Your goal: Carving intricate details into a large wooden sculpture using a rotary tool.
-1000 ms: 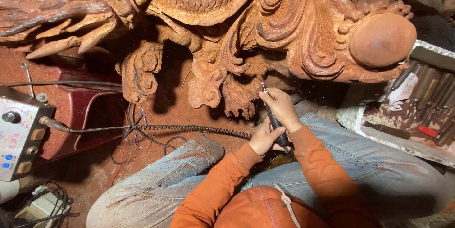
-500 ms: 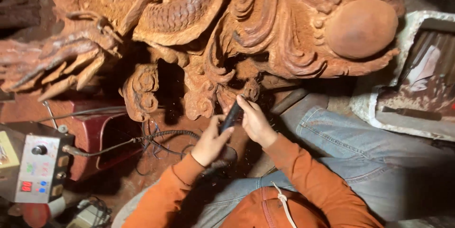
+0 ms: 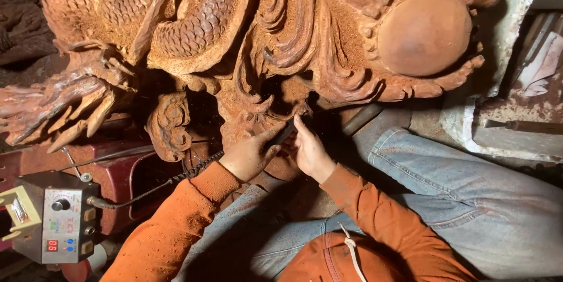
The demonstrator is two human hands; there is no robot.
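- Carving (image 3: pixel 281 41): big reddish wooden dragon, scales and curls, filling the upper view; round ball (image 3: pixel 425 33) at its right, claws (image 3: pixel 64 106) at its left.
- Person sitting below it, jeans (image 3: pixel 469 188) and orange sleeves dusted red.
- Control box (image 3: pixel 56 217): sitting lower left, knob and lit display; cord (image 3: pixel 176 176) running from it toward the hands.
- Tray (image 3: pixel 504 135): white, at right, holding tools.
- Left hand (image 3: pixel 249 156): fingers grasping the dark tool (image 3: pixel 284 132), tip pressing into the carving's lower edge.
- Right hand (image 3: pixel 309 150): fingers pinching the tool just beside the left.
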